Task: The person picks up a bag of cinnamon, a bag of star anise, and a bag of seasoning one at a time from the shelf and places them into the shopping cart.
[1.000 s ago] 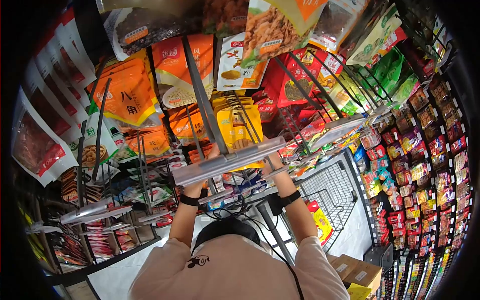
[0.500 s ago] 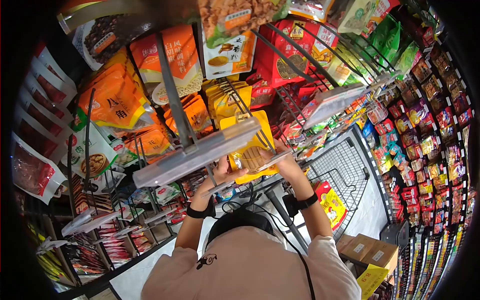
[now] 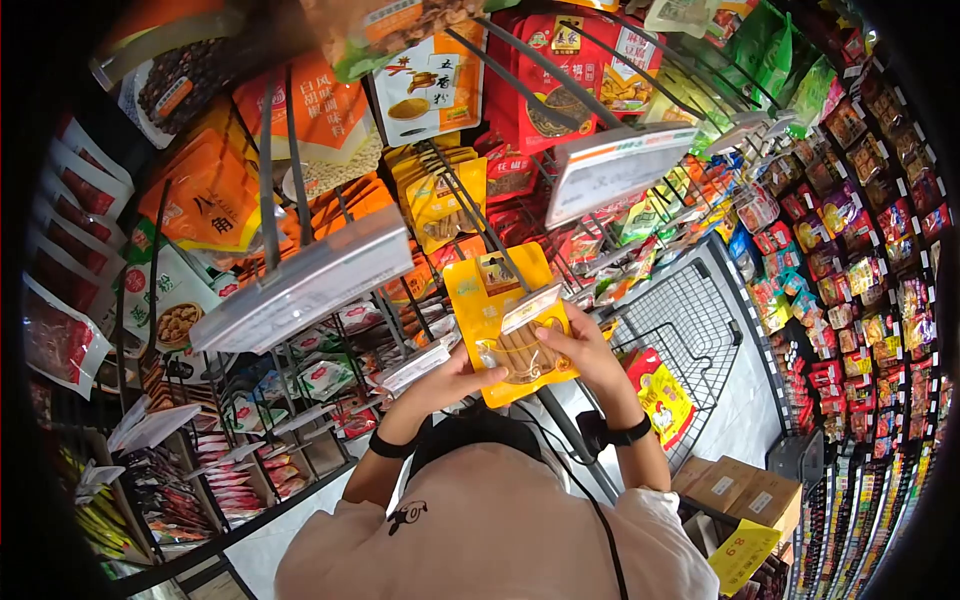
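A yellow packet (image 3: 508, 325) with brown sticks showing through its clear window is held upright between both hands, below the hanging packets. My left hand (image 3: 445, 382) grips its lower left edge, thumb across the front. On the right side, my right hand (image 3: 585, 350) holds it with the thumb over the window. The packet's top reaches a metal hook, and a small price tag (image 3: 530, 308) overlaps its upper right part. Whether the hook passes through the packet's hole cannot be made out. Similar yellow packets (image 3: 437, 195) hang just above.
Hooks with price holders (image 3: 305, 280) stick out over the hands. Orange packets (image 3: 205, 200) hang at the left, red packets (image 3: 555, 85) above. A wire cart (image 3: 690, 330) holding a red and yellow bag (image 3: 660, 400) stands at the right, near cardboard boxes (image 3: 735, 490).
The view has shifted against the shelves. Both hands and the yellow packet are lower and out from behind the large price holder, with more of the packet's front showing.
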A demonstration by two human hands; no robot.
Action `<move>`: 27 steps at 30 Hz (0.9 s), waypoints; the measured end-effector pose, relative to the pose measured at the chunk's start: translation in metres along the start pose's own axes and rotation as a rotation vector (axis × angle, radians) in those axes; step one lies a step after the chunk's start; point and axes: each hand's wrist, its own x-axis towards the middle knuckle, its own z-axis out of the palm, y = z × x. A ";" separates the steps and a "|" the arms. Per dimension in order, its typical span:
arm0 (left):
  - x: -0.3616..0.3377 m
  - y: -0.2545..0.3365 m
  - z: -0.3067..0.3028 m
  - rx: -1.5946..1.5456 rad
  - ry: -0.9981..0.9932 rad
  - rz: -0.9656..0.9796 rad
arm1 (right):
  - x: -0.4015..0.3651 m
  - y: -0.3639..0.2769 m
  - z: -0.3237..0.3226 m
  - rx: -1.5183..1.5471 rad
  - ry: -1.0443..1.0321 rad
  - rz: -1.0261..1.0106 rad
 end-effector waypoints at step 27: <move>0.154 -0.029 0.087 0.535 -0.355 -0.375 | -0.103 0.008 -0.143 0.200 0.384 0.069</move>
